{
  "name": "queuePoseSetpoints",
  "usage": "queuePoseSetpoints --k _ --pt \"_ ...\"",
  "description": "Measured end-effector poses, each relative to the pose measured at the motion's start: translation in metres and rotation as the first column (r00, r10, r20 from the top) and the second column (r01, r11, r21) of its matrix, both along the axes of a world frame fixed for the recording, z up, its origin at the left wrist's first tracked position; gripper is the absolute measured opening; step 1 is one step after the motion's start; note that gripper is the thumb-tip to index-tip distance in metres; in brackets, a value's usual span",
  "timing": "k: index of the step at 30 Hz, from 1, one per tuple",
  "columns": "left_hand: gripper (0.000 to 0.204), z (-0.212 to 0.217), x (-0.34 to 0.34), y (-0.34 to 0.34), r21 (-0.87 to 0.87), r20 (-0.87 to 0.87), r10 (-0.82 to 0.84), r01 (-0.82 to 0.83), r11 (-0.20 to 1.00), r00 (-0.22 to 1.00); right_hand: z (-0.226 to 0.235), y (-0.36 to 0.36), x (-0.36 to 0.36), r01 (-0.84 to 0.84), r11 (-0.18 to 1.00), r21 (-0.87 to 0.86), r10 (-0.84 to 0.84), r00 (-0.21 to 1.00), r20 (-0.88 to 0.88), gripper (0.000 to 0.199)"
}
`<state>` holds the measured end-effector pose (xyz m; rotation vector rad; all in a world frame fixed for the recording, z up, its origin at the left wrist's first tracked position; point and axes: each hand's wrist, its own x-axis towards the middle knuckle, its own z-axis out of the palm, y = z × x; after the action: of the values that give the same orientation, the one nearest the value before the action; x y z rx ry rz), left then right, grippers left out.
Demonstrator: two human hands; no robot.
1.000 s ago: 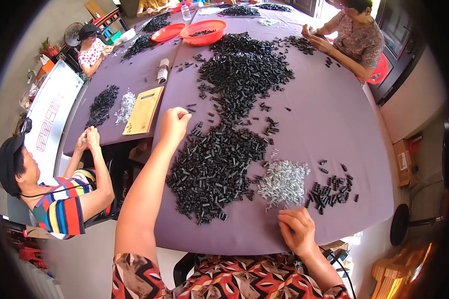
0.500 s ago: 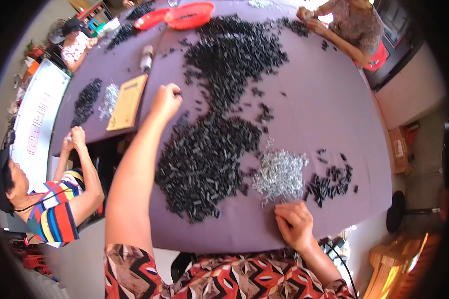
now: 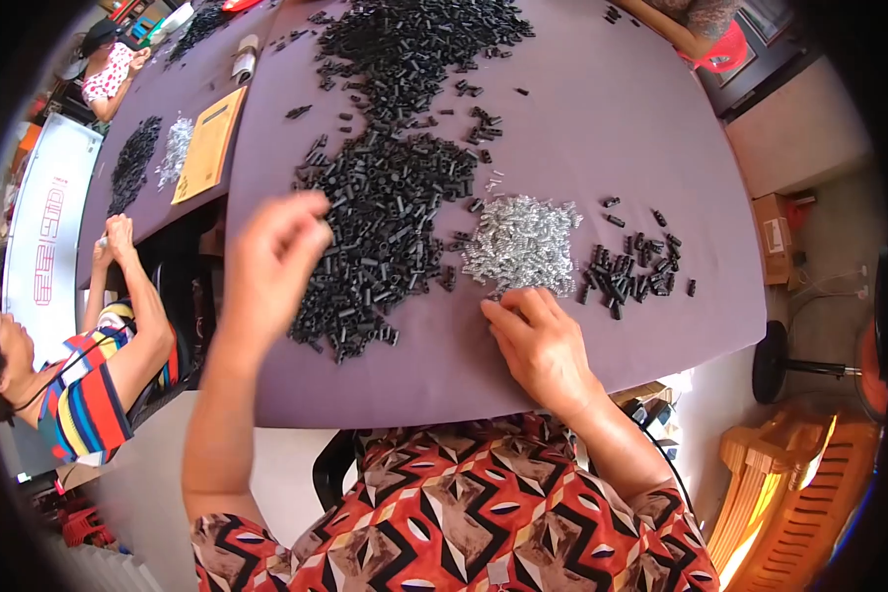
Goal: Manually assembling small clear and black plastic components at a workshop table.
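My left hand (image 3: 278, 264) is raised at the left side of a large pile of short black tubes (image 3: 365, 252). Its fingers curl inward and are somewhat smeared; whatever they hold is hidden. At the near edge of a heap of small, shiny silver pieces (image 3: 525, 242), possibly springs, my right hand (image 3: 545, 347) bends over with thumb and fingers drawn together. Anything in its fingertips is too small to make out. A smaller scatter of black tubes (image 3: 636, 268) lies right of the silver heap.
All of it lies on a purple-grey covered table (image 3: 602, 128). At left, a co-worker in a striped shirt (image 3: 89, 395) sits with hands together near a yellow-brown envelope (image 3: 210, 145). Others sit at the far side. A wooden chair (image 3: 799, 493) stands at lower right.
My view has tipped downward, so the table sits higher in it. The left hand has drawn back toward me from beyond the near black pile. My right hand remains by the silver heap.
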<state>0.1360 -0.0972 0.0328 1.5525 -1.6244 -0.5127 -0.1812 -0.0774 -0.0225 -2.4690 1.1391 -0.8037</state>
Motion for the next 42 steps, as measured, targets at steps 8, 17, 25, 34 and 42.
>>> queuePoseSetpoints --k 8,17,25,34,42 --pt "0.018 -0.046 -0.064 0.097 -0.069 0.35 -0.04 0.068 0.995 0.936 0.0 0.008 -0.011 -0.086 0.996 0.031 0.082 0.988 0.134 0.031" --pt "0.018 -0.052 -0.079 0.082 -0.038 0.462 -0.138 0.175 0.984 0.876 0.0 -0.027 0.001 0.036 0.995 -0.094 -0.032 0.999 0.044 0.019" --pt "0.012 -0.055 -0.072 0.094 -0.066 0.342 -0.081 0.11 0.992 0.936 -0.002 -0.019 0.002 -0.025 0.998 -0.061 0.033 0.991 0.127 0.016" --pt "0.023 -0.052 -0.098 0.1 0.366 -0.686 0.11 0.21 0.906 0.719 -0.011 0.007 0.011 -0.073 0.996 -0.047 0.074 0.997 0.035 0.013" --pt "0.018 -0.056 -0.104 0.094 0.152 -0.249 -0.078 0.119 0.981 0.965 -0.008 0.009 0.01 -0.026 1.0 0.017 0.027 1.0 -0.008 0.018"
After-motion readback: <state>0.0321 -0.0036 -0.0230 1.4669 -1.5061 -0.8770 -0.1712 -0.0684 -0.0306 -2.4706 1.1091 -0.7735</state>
